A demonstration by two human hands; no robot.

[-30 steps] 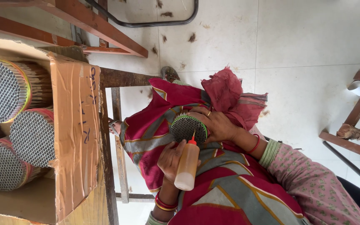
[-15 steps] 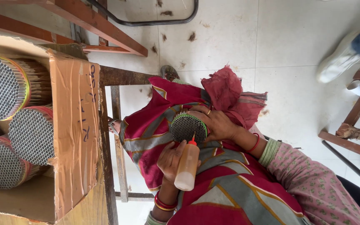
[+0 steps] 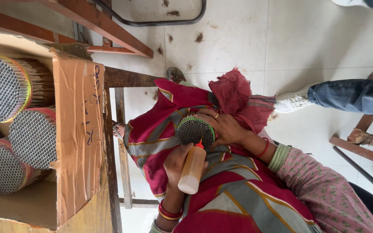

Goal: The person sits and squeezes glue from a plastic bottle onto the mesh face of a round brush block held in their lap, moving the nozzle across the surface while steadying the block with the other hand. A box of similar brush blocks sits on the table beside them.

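The small squeeze bottle of cloudy amber plastic (image 3: 192, 171) looks smooth and faintly glossy, with a hard red plastic nozzle (image 3: 200, 144). The round bundle of thin tubes (image 3: 195, 130) shows a matt grey honeycomb face, banded in green. Beneath lies soft red-and-grey woven cloth (image 3: 152, 133), matt and creased. The brown cardboard box (image 3: 77, 138) is dull paperboard under shiny tape. The pale floor tiles (image 3: 238, 39) are smooth, stained. The rusty-brown frame (image 3: 109, 26) looks rough.

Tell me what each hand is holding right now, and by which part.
Left hand grips the squeeze bottle around its body; right hand holds the round tube bundle, fingers wrapped on its side.
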